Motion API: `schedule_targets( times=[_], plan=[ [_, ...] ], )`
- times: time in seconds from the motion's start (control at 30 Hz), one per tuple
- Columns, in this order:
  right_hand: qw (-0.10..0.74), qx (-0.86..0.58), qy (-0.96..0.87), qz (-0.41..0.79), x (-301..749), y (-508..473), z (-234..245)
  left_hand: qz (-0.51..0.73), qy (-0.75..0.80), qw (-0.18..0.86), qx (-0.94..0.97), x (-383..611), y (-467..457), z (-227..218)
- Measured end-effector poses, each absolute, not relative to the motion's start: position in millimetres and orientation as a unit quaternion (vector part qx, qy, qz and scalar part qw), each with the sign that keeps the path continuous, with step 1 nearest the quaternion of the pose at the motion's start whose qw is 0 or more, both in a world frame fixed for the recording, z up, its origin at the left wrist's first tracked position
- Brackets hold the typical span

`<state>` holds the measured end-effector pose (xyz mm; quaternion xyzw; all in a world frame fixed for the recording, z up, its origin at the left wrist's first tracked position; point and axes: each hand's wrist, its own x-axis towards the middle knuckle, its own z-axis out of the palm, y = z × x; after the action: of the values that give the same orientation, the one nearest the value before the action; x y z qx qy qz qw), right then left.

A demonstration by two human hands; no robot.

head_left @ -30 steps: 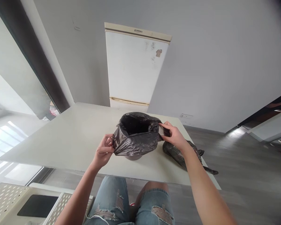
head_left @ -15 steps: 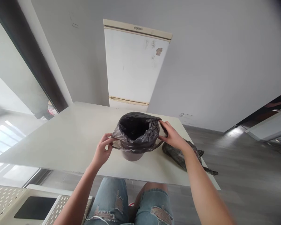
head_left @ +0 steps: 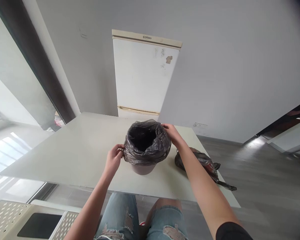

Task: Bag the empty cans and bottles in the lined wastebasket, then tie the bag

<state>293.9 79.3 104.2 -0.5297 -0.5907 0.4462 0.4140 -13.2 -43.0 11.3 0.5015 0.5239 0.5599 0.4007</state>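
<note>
A black plastic bag point(head_left: 152, 156) lines a small bin point(head_left: 143, 169), its upper part folded down over the rim. The bag's mouth gapes upward and its inside is dark. At the left side, my left hand point(head_left: 114, 157) pinches the bag's hanging edge. My right hand point(head_left: 172, 134) is closed on the bag at the far right of the rim, its fingertips partly hidden behind the plastic. Beside my right forearm lies a second black plastic bag point(head_left: 206, 163), filled and knotted, with something reddish showing through.
The bin stands on a white table point(head_left: 72, 153), close to its front edge. Behind the table is a white refrigerator point(head_left: 142, 73) against a grey wall. A cream perforated rack point(head_left: 8, 213) stands at the lower left, below the table.
My right hand has moved back and left along the rim. The bag edge stretched out at the left has come in against the bin, with my left hand still on it.
</note>
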Motion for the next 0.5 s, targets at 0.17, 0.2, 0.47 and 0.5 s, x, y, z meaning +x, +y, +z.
schedule_targets(
  times=[0.17,0.2,0.47,0.5],
  plan=[
    [0.341,-0.531,-0.612,0.477,299,73,86,0.517,0.567,0.384,0.513,-16,-51,-3],
    [0.340,-0.535,-0.611,0.474,301,71,82,0.509,0.574,0.378,0.518,-17,-53,-5],
    [0.367,-0.567,-0.599,0.430,305,52,45,0.488,0.602,0.351,0.526,-25,-51,-26],
    [0.375,-0.576,-0.598,0.412,304,49,39,0.486,0.605,0.344,0.529,-25,-49,-29]
  ],
)
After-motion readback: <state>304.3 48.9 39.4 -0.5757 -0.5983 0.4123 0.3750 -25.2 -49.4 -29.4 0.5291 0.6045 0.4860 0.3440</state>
